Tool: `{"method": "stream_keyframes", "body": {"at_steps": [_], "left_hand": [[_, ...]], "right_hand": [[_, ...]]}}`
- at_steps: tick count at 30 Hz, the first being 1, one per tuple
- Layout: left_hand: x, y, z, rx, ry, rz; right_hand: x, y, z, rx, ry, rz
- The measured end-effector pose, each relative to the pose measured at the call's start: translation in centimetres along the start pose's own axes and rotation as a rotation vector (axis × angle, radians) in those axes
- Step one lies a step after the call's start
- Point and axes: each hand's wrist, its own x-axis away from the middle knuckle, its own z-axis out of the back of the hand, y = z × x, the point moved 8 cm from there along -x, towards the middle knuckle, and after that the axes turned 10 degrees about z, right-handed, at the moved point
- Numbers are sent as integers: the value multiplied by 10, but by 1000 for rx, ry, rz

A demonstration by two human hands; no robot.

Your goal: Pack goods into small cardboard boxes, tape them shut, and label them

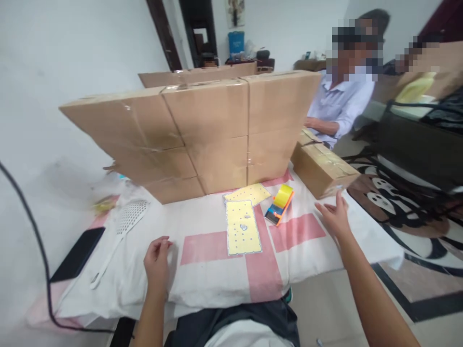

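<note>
My left hand [157,256] is at the front of the cloth-covered table, its fingers curled in with nothing visible between them. My right hand [334,214] is over the right side, fingers apart, close to the near end of a long cardboard box [325,166]. Between the hands lies a pale yellow dotted card [237,241] with wavy edges and a small grey mark in the middle. Behind it, a second yellow dotted card [253,193] is partly covered. An orange tape dispenser [280,205] with a yellow roll stands right of the cards.
A wall of taped cardboard [217,125] rises across the table's back. On the left lie a white slotted skimmer [132,217] and a flat black object [77,254]; a black cable [38,236] hangs there. Across the table, at right, sits a person [342,101] in a light shirt.
</note>
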Motion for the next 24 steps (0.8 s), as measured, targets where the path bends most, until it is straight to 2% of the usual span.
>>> {"method": "stream_keyframes", "body": {"at_steps": [2,5,8,10,13,16,19,21,24], "left_hand": [[-9,2,4,7,-9,1],[-39,12,14,-7,15,-36],[-90,40,23,-8,71,-179],[-134,57,24,-30,106,-231],[-208,70,16,-110,128,-134],[-265,90,12,-141,186,-137],[-303,122,11,-165,218,-272],[-325,142,7,-199,183,-336],[-357,156,-1,-294,111,-252]], "right_hand": [[35,10,-2,55,-75,-53],[90,-7,-7,236,-142,122],[140,-39,-19,465,-203,301],[161,-56,-24,621,-187,325],[169,-70,-24,721,-139,289],[163,-70,-23,738,-139,249],[157,-67,-22,723,-142,240],[155,-66,-21,709,-135,238],[155,-66,-20,707,-134,237]]}}
